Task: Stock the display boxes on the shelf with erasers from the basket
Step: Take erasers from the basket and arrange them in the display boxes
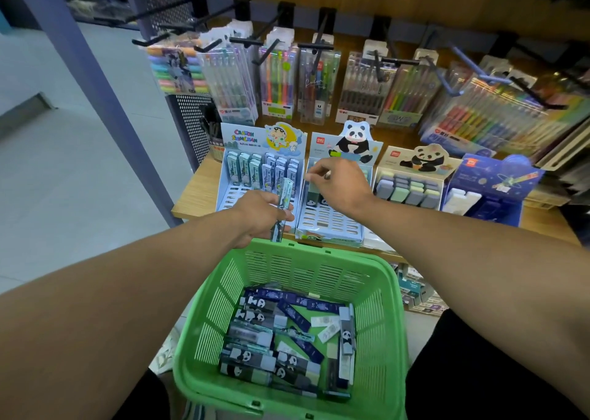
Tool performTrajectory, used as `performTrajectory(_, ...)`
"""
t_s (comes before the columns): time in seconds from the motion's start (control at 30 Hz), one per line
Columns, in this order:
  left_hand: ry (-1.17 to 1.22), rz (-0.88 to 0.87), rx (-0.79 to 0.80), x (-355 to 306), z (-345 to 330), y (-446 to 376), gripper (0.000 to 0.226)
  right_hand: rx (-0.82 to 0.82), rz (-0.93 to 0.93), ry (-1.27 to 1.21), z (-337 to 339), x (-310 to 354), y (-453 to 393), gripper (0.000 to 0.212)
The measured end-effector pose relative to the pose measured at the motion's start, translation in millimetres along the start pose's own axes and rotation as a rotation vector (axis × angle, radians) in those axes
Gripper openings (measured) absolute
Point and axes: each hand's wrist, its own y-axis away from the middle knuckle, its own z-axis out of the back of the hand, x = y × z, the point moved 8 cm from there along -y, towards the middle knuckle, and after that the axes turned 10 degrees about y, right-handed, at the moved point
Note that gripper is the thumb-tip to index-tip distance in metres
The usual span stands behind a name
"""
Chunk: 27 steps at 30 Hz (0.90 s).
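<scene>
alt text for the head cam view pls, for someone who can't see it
A person's right hand sets a panda eraser into the panda display box on a wooden shelf, while the left hand holds a light blue eraser by the Crayon Shinchan box. Below, a green basket holds more erasers.

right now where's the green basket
In the head view the green basket sits low and centre, between the person's forearms, just in front of the shelf edge below the display boxes.

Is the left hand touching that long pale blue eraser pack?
Touching. The head view shows the left hand with its fingers curled round the pale blue eraser pack, holding it upright above the green basket.
</scene>
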Motion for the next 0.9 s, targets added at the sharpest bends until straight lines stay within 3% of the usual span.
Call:
performTrajectory(0.1,-0.046,-0.007,0.034,-1.4,3.1,5.7,0.067,0.133,0.021,-0.276,-7.2,27.7,13.3,0.024)
performTrajectory(0.2,-0.038,-0.015,0.081,-3.5,8.2,6.2,0.066,0.208,0.039,-0.378,-14.7,48.1,22.6,0.017)
performTrajectory(0.37,-0.116,-0.078,0.073,-14.2,13.3,3.5,0.028,0.188,0.002,-0.473,-7.9,47.8,20.1,0.02)
performTrajectory(0.47,-0.534,-0.115,0.033,-20.1,25.3,6.2,0.058,0.106,-0.026,-0.418,3.6,44.7,2.3,0.027)
performTrajectory(0.57,-0.927,-0.047,0.019,-10.4,44.1,-2.3,0.086,0.039,0.029,-0.288,5.9,55.0,-22.7,0.028)
performTrajectory(0.73,-1.092,0.014,0.043,9.7,51.5,-17.7,0.095,0.022,0.169,-0.147,-17.9,82.6,-48.9,0.021)
performTrajectory(0.9,-1.225,0.089,0.1,37.4,46.0,-31.0,0.102,0.016,0.182,-0.135,-47.2,96.0,-61.9,0.009)
